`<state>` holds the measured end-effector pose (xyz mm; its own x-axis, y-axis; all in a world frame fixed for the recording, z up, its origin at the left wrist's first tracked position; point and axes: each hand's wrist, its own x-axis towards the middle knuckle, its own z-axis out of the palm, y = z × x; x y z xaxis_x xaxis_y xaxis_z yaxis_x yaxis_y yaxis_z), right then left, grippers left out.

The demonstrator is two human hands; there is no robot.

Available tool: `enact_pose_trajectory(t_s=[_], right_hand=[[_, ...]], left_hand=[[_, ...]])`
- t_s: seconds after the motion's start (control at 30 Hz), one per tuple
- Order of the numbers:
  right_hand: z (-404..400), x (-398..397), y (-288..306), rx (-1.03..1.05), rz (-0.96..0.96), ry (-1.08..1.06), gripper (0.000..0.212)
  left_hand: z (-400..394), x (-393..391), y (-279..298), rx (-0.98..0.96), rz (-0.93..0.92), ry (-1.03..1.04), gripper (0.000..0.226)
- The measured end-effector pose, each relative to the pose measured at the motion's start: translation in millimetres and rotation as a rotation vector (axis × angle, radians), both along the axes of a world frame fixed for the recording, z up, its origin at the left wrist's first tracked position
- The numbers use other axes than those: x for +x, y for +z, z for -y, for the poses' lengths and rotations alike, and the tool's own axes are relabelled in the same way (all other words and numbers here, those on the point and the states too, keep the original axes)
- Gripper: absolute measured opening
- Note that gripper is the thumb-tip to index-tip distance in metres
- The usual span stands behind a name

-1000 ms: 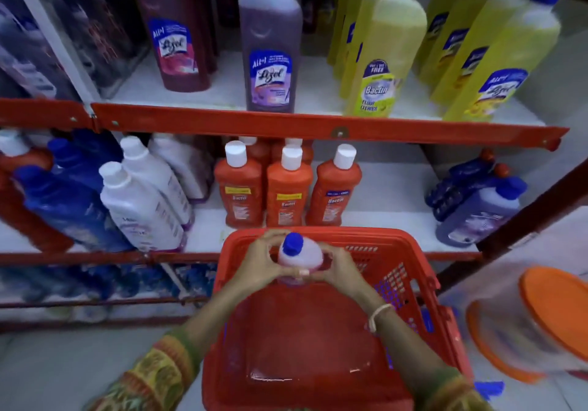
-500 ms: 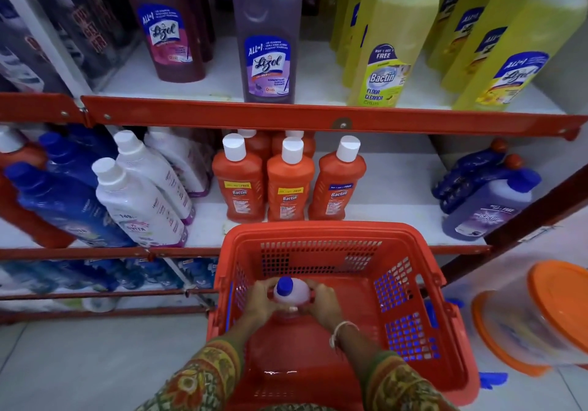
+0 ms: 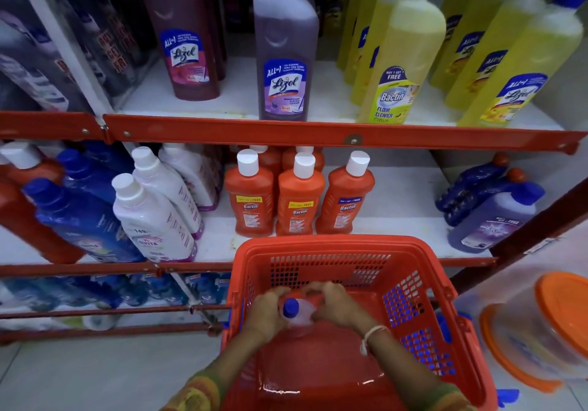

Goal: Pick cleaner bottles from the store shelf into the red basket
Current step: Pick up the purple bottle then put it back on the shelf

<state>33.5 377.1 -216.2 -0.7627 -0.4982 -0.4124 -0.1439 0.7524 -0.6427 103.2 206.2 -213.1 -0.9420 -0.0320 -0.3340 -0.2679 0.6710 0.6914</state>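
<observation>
Bottle (image 3: pixel 299 313), pale with blue cap, sits upright inside the red basket (image 3: pixel 423 253), near its far wall. Left hand (image 3: pixel 265 310) and right hand (image 3: pixel 334 304) each have their grip clamped on its sides. Shelf (image 3: pixel 397 194) behind holds three orange bottles (image 3: pixel 299 200).

left hand (image 3: pixel 265 310), right hand (image 3: pixel 337 307), both cupped, gripping
</observation>
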Motion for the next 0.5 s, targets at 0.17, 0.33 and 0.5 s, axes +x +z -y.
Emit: enact_pose_trajectory(t_s=[0.17, 0.33, 0.5], right_hand=[[10.5, -20.1, 94.4, -0.345, -0.083, -0.087, 0.046], [28.4, -35.4, 175.9, -0.639, -0.288, -0.220, 0.042], [51.5, -66.2, 225.9, -0.875, -0.533, -0.425, 0.053]], left_hand=[[23.8, -9.7, 67.9, 0.059, -0.200, 0.014, 0.050], [56.2, -28.8, 139.7, -0.050, -0.639, 0.089, 0.037], [80.5, -73.4, 191.3, -0.339, -1.026, 0.177, 0.040]])
